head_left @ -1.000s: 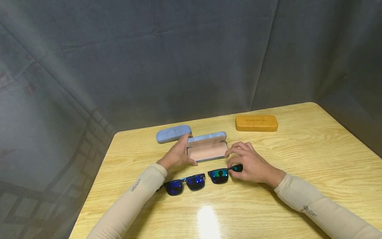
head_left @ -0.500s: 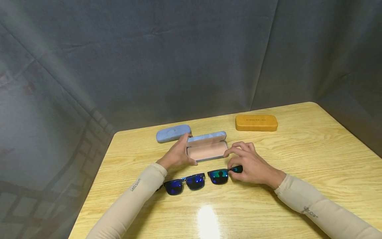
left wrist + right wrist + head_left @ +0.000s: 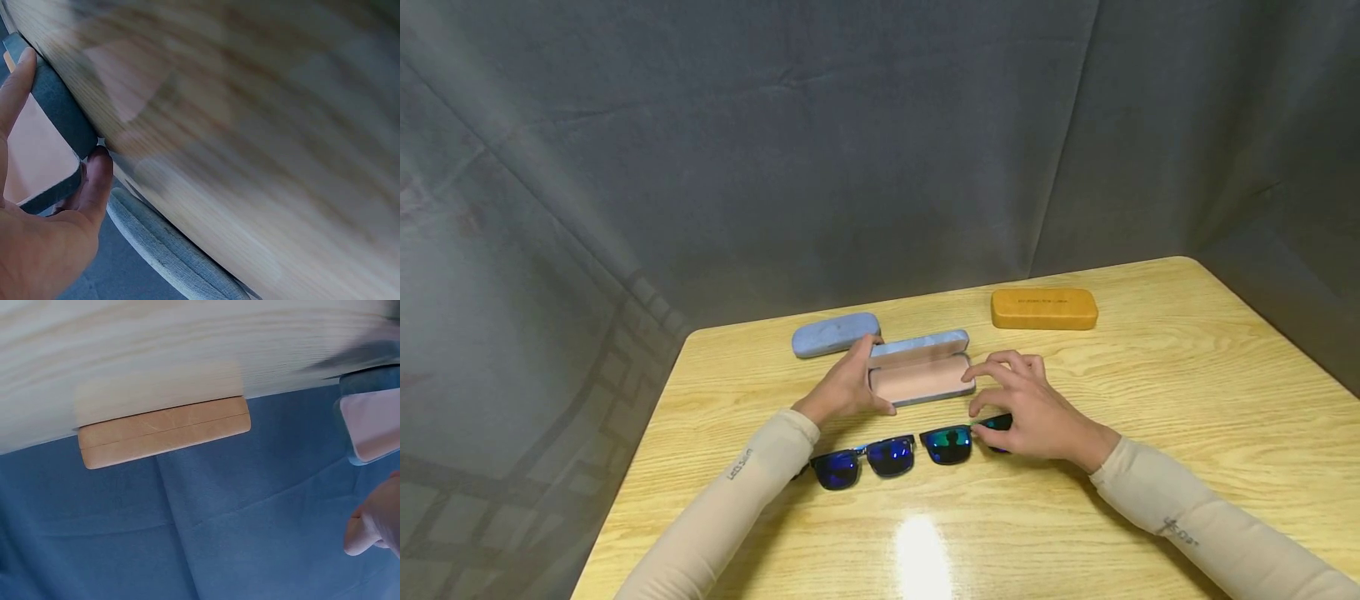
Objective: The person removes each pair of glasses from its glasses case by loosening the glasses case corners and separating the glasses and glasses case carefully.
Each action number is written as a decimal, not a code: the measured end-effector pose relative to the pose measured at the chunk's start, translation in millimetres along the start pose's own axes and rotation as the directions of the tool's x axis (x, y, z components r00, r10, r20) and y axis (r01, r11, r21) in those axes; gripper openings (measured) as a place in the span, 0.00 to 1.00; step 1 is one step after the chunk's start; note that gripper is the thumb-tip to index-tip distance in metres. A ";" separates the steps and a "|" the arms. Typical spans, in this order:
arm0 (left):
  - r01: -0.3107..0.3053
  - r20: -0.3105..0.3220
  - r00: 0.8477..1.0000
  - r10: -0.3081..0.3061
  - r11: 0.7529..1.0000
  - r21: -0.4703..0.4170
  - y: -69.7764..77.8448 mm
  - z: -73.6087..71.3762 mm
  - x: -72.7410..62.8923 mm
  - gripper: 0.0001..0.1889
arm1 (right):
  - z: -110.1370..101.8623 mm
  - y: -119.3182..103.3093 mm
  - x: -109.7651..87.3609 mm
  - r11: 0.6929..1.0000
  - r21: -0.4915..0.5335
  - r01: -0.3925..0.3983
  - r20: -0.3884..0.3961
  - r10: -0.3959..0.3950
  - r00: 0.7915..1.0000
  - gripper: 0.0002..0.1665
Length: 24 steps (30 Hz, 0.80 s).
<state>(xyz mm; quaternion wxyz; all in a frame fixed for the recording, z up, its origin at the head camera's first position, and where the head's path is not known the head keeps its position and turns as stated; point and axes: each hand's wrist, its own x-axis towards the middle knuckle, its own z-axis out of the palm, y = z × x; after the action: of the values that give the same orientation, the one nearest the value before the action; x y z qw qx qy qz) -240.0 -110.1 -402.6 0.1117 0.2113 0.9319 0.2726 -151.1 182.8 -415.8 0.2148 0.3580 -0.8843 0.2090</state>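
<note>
In the head view my left hand (image 3: pixel 846 383) grips the left end of a light-blue glasses case (image 3: pixel 921 383), its lid raised and pink lining showing. The left wrist view shows fingers and thumb spread round that case (image 3: pixel 40 144). My right hand (image 3: pixel 1026 408) hovers over sunglasses with green-blue lenses (image 3: pixel 949 445), its thumb and index finger parted at the bridge and partly hiding the right lens. A fingertip is by the case's right end; whether it touches I cannot tell. Sunglasses with dark-blue lenses (image 3: pixel 891 457) lie to the left, one end behind the left sleeve.
A closed blue glasses case (image 3: pixel 835 335) lies behind my left hand. A closed mustard-yellow glasses case (image 3: pixel 1043 309) sits at the back right of the wooden table (image 3: pixel 1187 375). Grey cloth (image 3: pixel 865 167) hangs behind the table.
My right thumb and index finger have parted from their pinch on the green-lensed sunglasses, and more of the right lens shows. The left hand keeps its hold on the case.
</note>
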 end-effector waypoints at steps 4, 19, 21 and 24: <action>0.000 -0.001 1.000 0.000 1.000 0.000 -0.4 -0.6 -0.6 0.60 | -0.8 3.9 3.5 0.999 -0.015 -0.029 -0.015 0.029 0.999 0.06; -0.032 0.019 0.999 0.032 0.999 -0.024 -1.7 0.2 -1.1 0.58 | 3.3 27.9 20.5 0.987 -0.016 -0.161 -0.052 0.160 0.986 0.10; -0.040 0.021 0.999 0.040 0.999 -0.027 -2.0 -0.3 -1.0 0.58 | 4.6 30.4 22.9 0.987 -0.014 -0.160 -0.062 0.159 0.985 0.10; -0.045 0.020 0.999 0.046 0.999 -0.028 -2.6 -0.4 -1.3 0.58 | 6.9 34.3 26.6 0.985 0.000 -0.170 -0.077 0.170 0.982 0.12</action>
<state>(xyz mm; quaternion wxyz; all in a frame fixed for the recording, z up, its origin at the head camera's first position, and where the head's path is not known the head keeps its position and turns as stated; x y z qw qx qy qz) -239.8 -112.9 -403.6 0.1180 0.2336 0.9218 0.2859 -194.8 187.2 -414.8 0.2313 0.2722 -0.9033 0.2374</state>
